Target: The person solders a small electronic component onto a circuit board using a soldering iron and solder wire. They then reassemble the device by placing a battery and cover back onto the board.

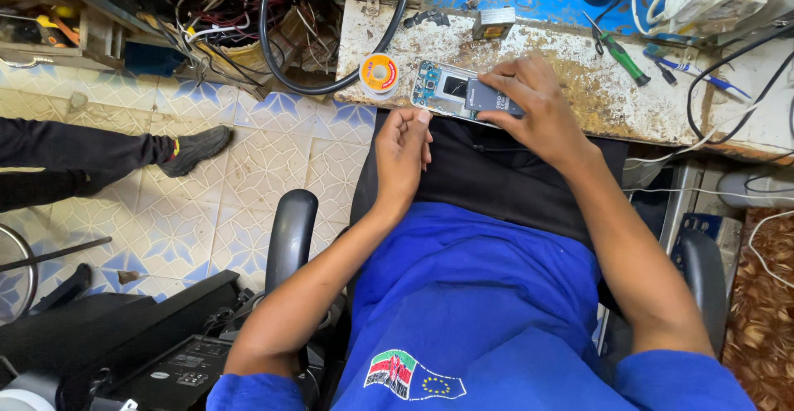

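Note:
An opened phone with its back off lies at the near edge of a worn white bench, circuit board showing. My right hand rests on it and presses a dark grey battery into the body with its fingers. My left hand hovers just below the bench edge, over my lap, fingers loosely curled with nothing visible in them, a fingertip near the phone's lower left corner.
A spool of solder wire sits left of the phone. A green-handled screwdriver and blue tweezers lie to the right among cables. Another person's leg and shoe rest on the tiled floor. Chair armrests flank me.

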